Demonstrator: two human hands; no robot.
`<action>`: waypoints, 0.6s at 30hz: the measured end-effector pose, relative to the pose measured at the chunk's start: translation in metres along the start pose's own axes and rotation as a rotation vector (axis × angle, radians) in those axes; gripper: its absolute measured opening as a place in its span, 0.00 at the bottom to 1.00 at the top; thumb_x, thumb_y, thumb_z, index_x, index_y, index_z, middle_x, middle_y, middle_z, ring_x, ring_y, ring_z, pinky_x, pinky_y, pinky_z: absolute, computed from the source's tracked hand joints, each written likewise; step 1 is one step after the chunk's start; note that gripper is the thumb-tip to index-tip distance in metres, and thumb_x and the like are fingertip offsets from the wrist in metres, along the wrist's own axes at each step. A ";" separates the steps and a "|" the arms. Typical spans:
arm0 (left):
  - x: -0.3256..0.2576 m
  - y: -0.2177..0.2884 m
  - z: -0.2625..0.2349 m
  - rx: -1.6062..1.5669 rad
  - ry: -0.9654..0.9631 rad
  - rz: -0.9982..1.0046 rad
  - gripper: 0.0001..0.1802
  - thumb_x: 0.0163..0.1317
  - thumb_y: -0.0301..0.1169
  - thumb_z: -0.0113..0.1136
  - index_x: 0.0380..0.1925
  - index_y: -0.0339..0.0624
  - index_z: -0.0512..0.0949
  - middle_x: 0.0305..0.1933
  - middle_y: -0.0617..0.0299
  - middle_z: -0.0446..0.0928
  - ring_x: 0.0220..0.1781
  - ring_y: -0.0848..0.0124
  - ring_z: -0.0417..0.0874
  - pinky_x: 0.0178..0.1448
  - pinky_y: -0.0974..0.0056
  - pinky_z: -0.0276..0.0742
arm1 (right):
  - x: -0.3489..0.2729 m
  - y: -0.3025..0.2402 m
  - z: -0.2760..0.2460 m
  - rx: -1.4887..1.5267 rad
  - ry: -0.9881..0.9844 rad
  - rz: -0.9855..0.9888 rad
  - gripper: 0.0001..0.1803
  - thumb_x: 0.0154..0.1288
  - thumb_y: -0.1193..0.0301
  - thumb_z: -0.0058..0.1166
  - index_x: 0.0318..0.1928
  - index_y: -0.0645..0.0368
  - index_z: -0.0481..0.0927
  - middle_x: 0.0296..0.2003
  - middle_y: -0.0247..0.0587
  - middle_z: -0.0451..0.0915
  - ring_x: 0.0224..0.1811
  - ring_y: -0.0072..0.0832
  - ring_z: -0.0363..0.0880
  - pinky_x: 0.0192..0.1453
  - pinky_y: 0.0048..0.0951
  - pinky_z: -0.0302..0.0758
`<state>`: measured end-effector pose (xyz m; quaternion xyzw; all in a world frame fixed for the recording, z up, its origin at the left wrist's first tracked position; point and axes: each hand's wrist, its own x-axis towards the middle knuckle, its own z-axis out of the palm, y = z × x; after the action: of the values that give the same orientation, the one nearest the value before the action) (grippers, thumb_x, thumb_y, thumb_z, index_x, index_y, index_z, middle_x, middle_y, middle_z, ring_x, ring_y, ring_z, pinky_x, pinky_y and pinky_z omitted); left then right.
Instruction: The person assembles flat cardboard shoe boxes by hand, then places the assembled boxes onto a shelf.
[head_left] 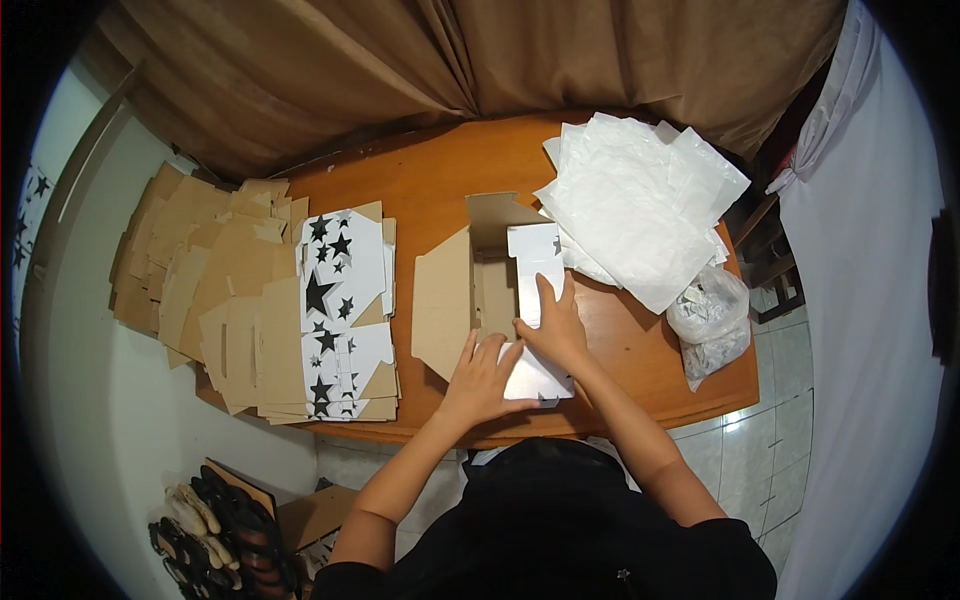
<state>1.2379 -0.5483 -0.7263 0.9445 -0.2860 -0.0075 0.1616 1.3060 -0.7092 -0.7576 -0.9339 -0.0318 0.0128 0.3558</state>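
A partly folded cardboard box (441,305) stands on the table in front of me, its top open and its brown inside showing. White printed faces show on its right and near flaps. My left hand (482,382) grips the near side of the box, with fingertips over the inner edge and the thumb along the white near flap. On the right side, my right hand (556,328) holds the white flap, thumb toward the opening and fingers stretched along the outer part. The two hands are close together at the near right corner.
Flat brown cardboard blanks (225,270) are piled on the left, beside a stack of white star-printed blanks (345,270). White plastic sheets (640,200) lie at the back right, near a clear bag (712,320). Shoes (215,530) are on the floor at lower left.
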 end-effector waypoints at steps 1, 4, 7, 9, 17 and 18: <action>0.007 -0.003 -0.005 0.000 0.002 0.003 0.50 0.42 0.59 0.65 0.59 0.39 0.60 0.57 0.44 0.64 0.62 0.51 0.64 0.71 0.44 0.47 | 0.000 0.000 0.000 -0.002 0.003 0.000 0.47 0.47 0.57 0.63 0.67 0.53 0.55 0.65 0.71 0.43 0.63 0.63 0.57 0.54 0.47 0.73; 0.041 -0.025 -0.020 -0.015 0.184 -0.075 0.50 0.48 0.58 0.60 0.64 0.39 0.55 0.67 0.43 0.55 0.69 0.52 0.57 0.72 0.45 0.45 | 0.000 -0.010 0.000 -0.004 -0.075 0.027 0.48 0.47 0.56 0.63 0.67 0.54 0.54 0.65 0.71 0.43 0.63 0.63 0.56 0.55 0.47 0.72; 0.103 -0.055 -0.036 0.188 0.401 -0.045 0.46 0.54 0.48 0.59 0.68 0.41 0.50 0.72 0.49 0.49 0.71 0.53 0.53 0.73 0.47 0.45 | 0.000 -0.012 0.002 -0.058 -0.076 0.022 0.47 0.48 0.57 0.62 0.67 0.54 0.54 0.65 0.70 0.44 0.63 0.63 0.56 0.55 0.47 0.72; 0.136 -0.070 -0.049 0.380 0.446 -0.018 0.38 0.57 0.36 0.56 0.66 0.41 0.54 0.69 0.53 0.56 0.70 0.57 0.57 0.72 0.49 0.48 | -0.001 -0.015 0.000 -0.054 -0.089 0.032 0.47 0.48 0.57 0.62 0.67 0.54 0.54 0.64 0.70 0.44 0.63 0.63 0.57 0.55 0.47 0.72; 0.134 -0.118 -0.045 0.296 0.190 0.302 0.18 0.54 0.27 0.50 0.48 0.44 0.74 0.53 0.62 0.76 0.51 0.66 0.77 0.51 0.63 0.73 | 0.000 -0.017 -0.001 -0.023 -0.093 0.021 0.46 0.49 0.58 0.62 0.66 0.54 0.55 0.65 0.71 0.43 0.59 0.66 0.62 0.55 0.47 0.72; 0.126 -0.120 -0.043 0.324 0.171 0.449 0.16 0.54 0.27 0.51 0.45 0.44 0.76 0.51 0.63 0.77 0.48 0.68 0.78 0.47 0.64 0.75 | 0.000 -0.019 -0.003 -0.022 -0.100 0.028 0.45 0.49 0.58 0.62 0.66 0.54 0.55 0.65 0.70 0.43 0.59 0.65 0.62 0.55 0.47 0.72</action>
<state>1.4124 -0.5094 -0.7126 0.8682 -0.4707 0.1539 0.0299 1.3053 -0.6968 -0.7428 -0.9363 -0.0367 0.0639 0.3433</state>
